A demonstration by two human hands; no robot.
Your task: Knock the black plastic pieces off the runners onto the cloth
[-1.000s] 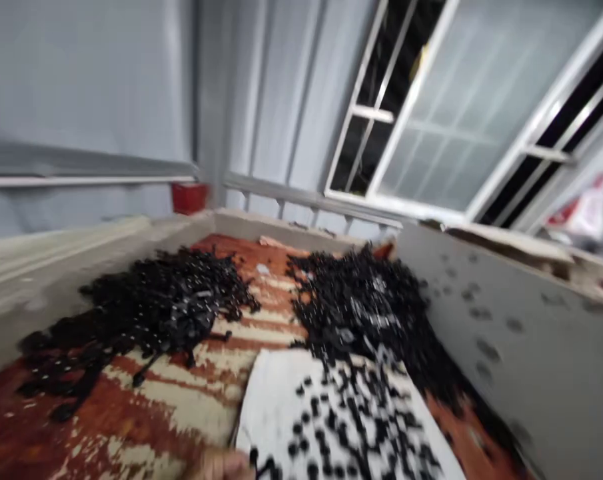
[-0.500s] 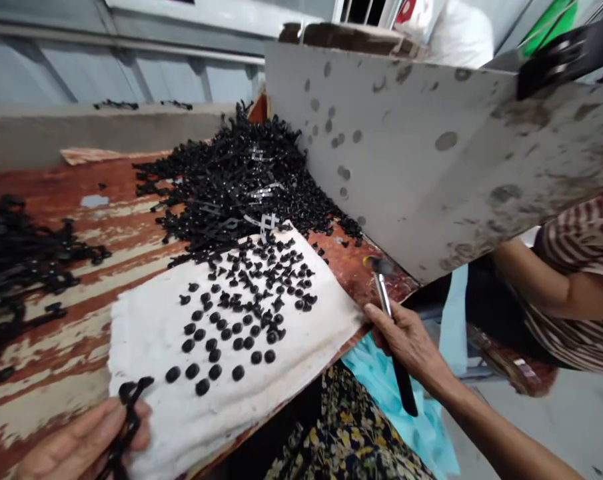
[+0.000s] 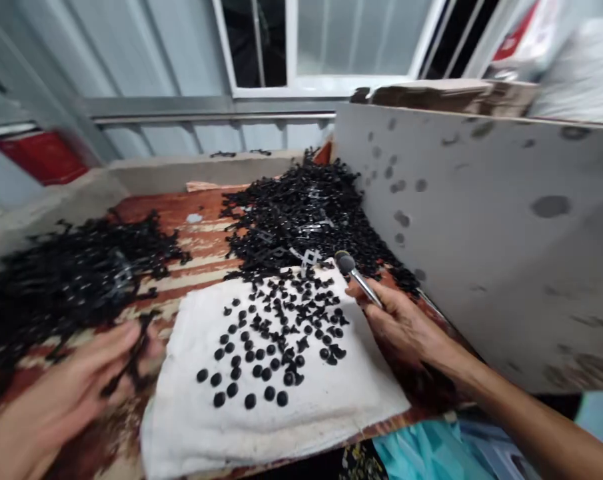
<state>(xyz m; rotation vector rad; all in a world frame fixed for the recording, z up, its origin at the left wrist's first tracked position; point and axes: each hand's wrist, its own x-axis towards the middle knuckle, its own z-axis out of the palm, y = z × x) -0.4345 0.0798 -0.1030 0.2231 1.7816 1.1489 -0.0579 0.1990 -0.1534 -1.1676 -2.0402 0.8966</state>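
Observation:
My left hand [image 3: 66, 387] is at the lower left, fingers closed on a thin black plastic strip [image 3: 131, 360] beside the left pile of black parts [image 3: 66, 280]. My right hand [image 3: 401, 327] grips a small hammer [image 3: 354, 273] with a metal shaft, its head raised over the right edge of a white cloth [image 3: 281, 407]. Several small round black pieces [image 3: 276, 333] lie scattered on the cloth. A second heap of black plastic parts [image 3: 301, 213] is piled behind the cloth.
The worn red wooden tabletop [image 3: 206, 233] is boxed in by a grey spotted board [image 3: 481, 220] on the right and a low grey ledge at the back. A window and metal wall stand behind. Light blue fabric [image 3: 426, 453] hangs below the front edge.
The view swung up and left. My right hand has come up from the table's edge with the hammer over the cloth. My left hand moved toward the left pile with the strip.

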